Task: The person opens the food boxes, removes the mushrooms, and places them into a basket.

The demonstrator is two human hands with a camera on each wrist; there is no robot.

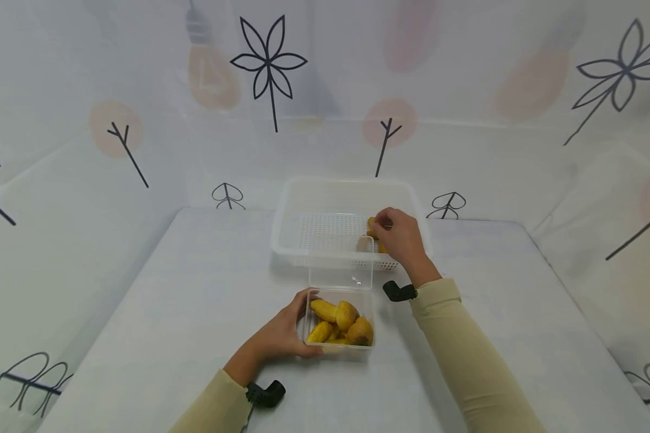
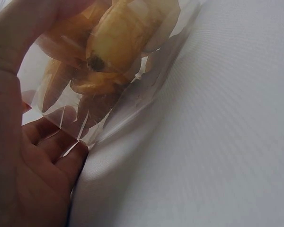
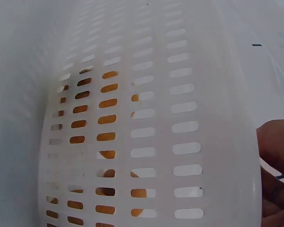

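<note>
In the head view my left hand (image 1: 286, 329) grips the left side of a clear plastic box (image 1: 340, 355), fingers behind and thumb at the front. Several plump yellow mushrooms (image 1: 325, 310) lie inside it; the left wrist view shows a yellow mushroom (image 2: 118, 40) through the clear wall. The box's hinged lid (image 1: 340, 273) stands raised against a white basket (image 1: 287, 240). Inside the basket's right part, my right hand (image 1: 401, 237) has curled fingers and pinches a yellow mushroom (image 1: 371, 224). In the right wrist view, that hand (image 3: 277, 175) shows only partly beyond the rim.
Through the slots of the basket wall (image 3: 156, 123) more yellow pieces (image 3: 106, 118) show. A white cloth (image 1: 216, 270) covers the table. Behind it hangs a patterned white backdrop (image 1: 325, 150). Each wrist carries a small black camera (image 1: 399, 291).
</note>
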